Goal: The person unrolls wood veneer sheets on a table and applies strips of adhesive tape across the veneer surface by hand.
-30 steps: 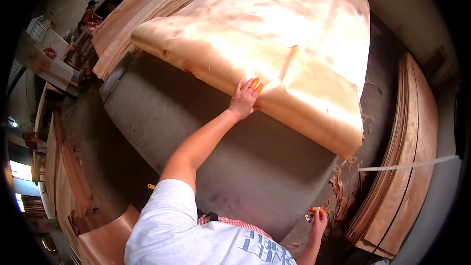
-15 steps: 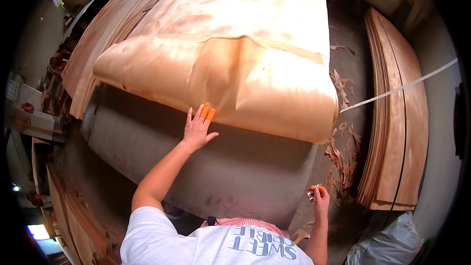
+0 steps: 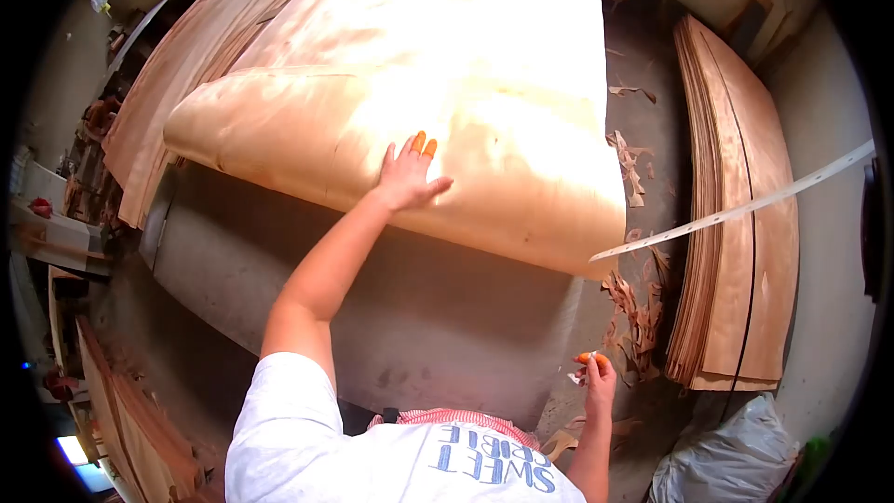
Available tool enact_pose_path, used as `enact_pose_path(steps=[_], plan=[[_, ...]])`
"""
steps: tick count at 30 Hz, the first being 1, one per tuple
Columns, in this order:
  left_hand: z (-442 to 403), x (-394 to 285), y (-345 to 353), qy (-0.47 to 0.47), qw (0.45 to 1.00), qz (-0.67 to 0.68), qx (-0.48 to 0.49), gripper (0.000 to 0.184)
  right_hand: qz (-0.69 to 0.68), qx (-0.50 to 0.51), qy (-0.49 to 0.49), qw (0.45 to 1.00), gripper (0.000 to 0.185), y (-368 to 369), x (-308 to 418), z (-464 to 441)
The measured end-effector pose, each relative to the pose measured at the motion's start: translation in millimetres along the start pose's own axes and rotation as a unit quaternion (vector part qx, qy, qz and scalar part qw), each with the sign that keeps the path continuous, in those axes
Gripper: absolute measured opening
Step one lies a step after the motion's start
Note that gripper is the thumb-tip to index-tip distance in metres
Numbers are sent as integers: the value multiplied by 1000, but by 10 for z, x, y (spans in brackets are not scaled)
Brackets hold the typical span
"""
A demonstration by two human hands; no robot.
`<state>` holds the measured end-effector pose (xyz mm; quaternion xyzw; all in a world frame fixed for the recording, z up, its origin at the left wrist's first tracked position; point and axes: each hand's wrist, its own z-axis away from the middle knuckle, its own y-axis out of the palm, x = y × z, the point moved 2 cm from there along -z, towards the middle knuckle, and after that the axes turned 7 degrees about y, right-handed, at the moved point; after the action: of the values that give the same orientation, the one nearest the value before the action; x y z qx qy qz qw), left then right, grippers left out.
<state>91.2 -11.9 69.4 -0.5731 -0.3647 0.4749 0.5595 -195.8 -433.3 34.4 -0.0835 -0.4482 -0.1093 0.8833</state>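
A large sheet of pale wood veneer (image 3: pixel 307 130) lies over a grey-topped table (image 3: pixel 447 317), its near edge curled over in a fold. My left hand (image 3: pixel 410 182) is laid on that folded part with fingers spread, orange covers on two fingertips. Lower right, beyond the table's side, my right hand (image 3: pixel 598 374) is closed in a pinch; a small white scrap (image 3: pixel 575 378) shows at its fingers, too small to name surely. A white strip with holes (image 3: pixel 736 212) stretches from the right edge to the veneer's near right corner.
A stack of veneer sheets (image 3: pixel 736 205) stands along the right wall, with a whitish plastic bag (image 3: pixel 726 456) below it. Torn veneer scraps (image 3: pixel 638 317) litter the floor right of the table. More long sheets (image 3: pixel 177 84) lie at left.
My left hand has slid up and right, from the veneer's near edge onto the sheet. The raised crease there has flattened. The white strip's end now overlaps the veneer's corner.
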Motion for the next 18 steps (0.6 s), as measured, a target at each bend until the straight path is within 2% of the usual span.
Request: enact_pose_path(steps=[1,4,7,11,16,17,18], plan=[[90,-55,96,9,999,-24,-46,80,2,-16,-2,1000,17,-68,-7,39],[532,-125,309,40,997,-66,-14,81,-11,-39,-8,999,18,-218,-72,104],[1119,-239,501,90,994,-36,-42,81,-43,-63,-20,997,16,-368,-122,84],[1888,-406,548,92,995,-22,6,79,-45,-75,-72,994,17,-528,-94,-4],[2744,-552,589,67,996,-16,48,78,-25,-88,-80,993,18,-512,296,189],[2906,-584,578,71,996,-34,33,70,-6,-76,-79,994,19,-508,359,254],[3010,-632,560,49,989,9,138,67,11,-64,-84,994,20,-529,412,299]])
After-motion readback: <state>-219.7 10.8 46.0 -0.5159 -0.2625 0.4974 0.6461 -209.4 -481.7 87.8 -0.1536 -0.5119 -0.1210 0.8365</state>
